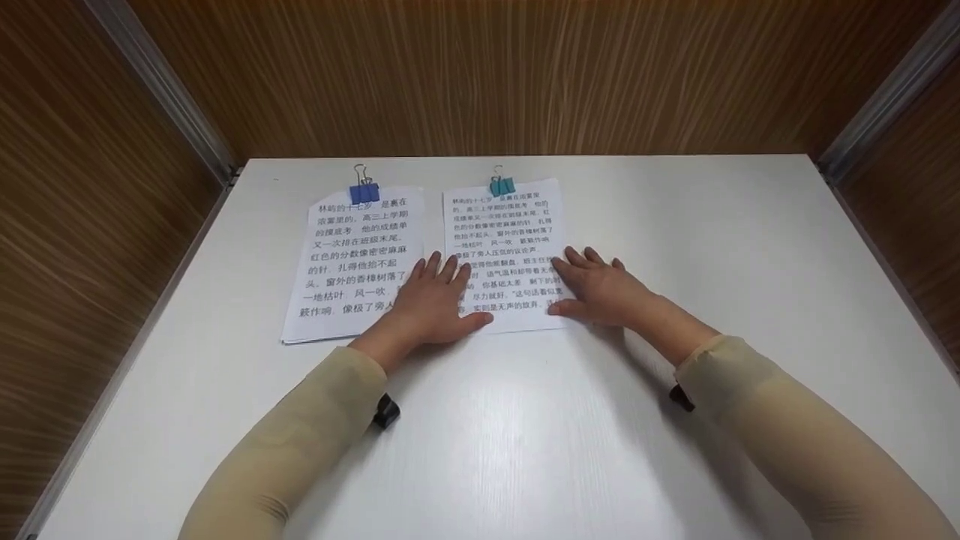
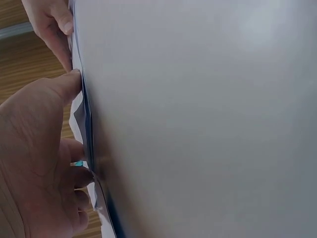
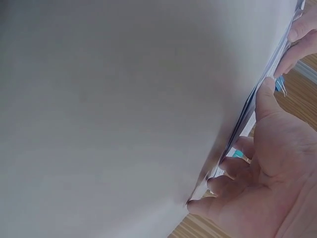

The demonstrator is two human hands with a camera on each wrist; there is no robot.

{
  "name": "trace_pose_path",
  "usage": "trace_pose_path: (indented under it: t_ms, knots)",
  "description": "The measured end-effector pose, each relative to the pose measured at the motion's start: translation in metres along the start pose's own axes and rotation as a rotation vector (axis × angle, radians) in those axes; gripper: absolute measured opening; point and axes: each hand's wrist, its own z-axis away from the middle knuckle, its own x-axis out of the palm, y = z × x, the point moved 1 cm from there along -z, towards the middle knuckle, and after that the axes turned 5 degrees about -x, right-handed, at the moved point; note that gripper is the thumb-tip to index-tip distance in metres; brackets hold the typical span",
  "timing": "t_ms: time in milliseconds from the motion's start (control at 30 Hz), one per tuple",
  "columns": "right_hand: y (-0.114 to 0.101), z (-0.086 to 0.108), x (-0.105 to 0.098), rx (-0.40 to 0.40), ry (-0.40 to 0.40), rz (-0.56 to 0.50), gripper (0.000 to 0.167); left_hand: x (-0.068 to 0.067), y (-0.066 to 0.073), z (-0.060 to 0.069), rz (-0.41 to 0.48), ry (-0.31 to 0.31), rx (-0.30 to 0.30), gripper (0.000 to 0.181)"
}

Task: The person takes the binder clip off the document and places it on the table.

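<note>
Two stacks of printed paper lie side by side on the white table. A teal binder clip (image 1: 502, 186) holds the top of the right stack (image 1: 501, 232); a blue binder clip (image 1: 364, 193) is on the left stack (image 1: 349, 262). My left hand (image 1: 431, 301) spreads over the gap between the stacks, its thumb on the right stack's lower left part, covering the left stack's lower right corner. My right hand (image 1: 604, 291) touches the right stack's right edge with fingertips and thumb. In the right wrist view, the right hand (image 3: 282, 163) has its fingers extended at the paper's edge.
The white table (image 1: 525, 435) stretches around the stacks, its far edge against a wood-grain panel (image 1: 517, 75). Wood-grain side panels with metal posts (image 1: 169, 82) stand left and right. A black device (image 1: 386, 412) shows under the left sleeve.
</note>
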Motion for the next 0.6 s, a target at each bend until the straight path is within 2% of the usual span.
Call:
trace_pose_path:
  t_ms: [200,600]
  knots:
    - [-0.001,0.009,0.003,0.003,0.015,-0.004,0.091,0.002,0.006,0.004,-0.021,-0.007,0.01,0.103]
    - [-0.002,0.04,0.008,0.002,0.045,0.003,0.09,0.006,0.025,0.017,-0.024,0.011,0.066,0.103]
